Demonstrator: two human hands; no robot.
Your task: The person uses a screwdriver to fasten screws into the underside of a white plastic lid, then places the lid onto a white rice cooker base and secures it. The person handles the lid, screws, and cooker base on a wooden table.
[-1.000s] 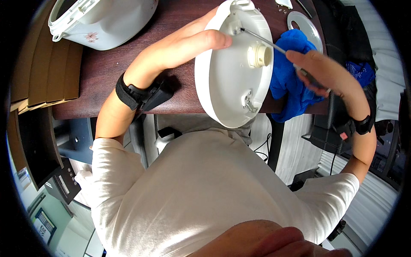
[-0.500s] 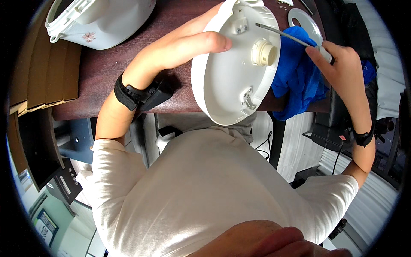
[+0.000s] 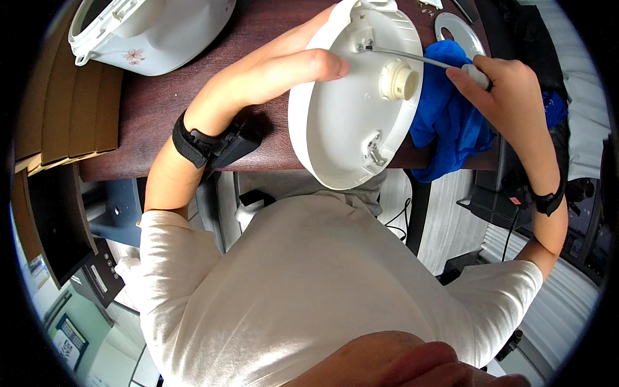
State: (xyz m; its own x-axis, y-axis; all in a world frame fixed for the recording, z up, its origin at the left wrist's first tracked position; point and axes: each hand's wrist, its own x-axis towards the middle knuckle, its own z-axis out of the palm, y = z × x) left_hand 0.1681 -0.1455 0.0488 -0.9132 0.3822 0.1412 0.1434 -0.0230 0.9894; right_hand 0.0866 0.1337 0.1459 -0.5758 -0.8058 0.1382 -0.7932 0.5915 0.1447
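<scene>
My left hand (image 3: pixel 303 61) grips the far left rim of a round white plastic lid (image 3: pixel 342 138), thumb on its inner side and the other fingers hidden behind it. The lid is tilted so its inside faces right, showing a cream round collar (image 3: pixel 400 82) and two small screwed brackets. My right hand (image 3: pixel 506 87) is closed around the pale handle of a screwdriver (image 3: pixel 438 62). Its thin metal shaft reaches left across the lid, and the tip is at the upper bracket (image 3: pixel 364 44), by a screw.
A blue cloth (image 3: pixel 451 122) lies right of the lid on the dark red-brown table (image 3: pixel 155 129). Behind it rests a white ring-shaped part (image 3: pixel 461 32). At the far left stands a white appliance body (image 3: pixel 155 45) with a flower print, beside cardboard (image 3: pixel 80 97).
The screwdriver has shifted left and slightly down, bringing its tip from the open inside of the lid to the upper bracket. My left hand and the lid have barely moved.
</scene>
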